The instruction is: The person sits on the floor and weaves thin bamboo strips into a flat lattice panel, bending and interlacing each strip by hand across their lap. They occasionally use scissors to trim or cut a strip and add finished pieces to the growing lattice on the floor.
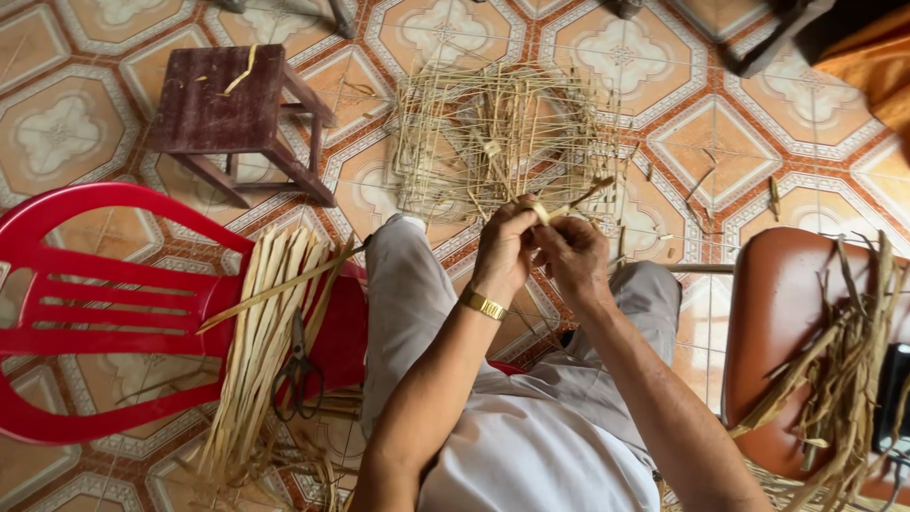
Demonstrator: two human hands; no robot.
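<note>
Below, patterned floor tiles [66,133], both hands' fingers [523,213] pinched on a straw strip [548,210] above a woven frame [493,142].

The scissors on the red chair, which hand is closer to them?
The left. The left hand is up and to the right of the scissors on the red chair; the right hand lies beyond it, farther right.

Patterned tile floor [739,142] bears straw frames [502,133], wooden stool [232,104].
</note>
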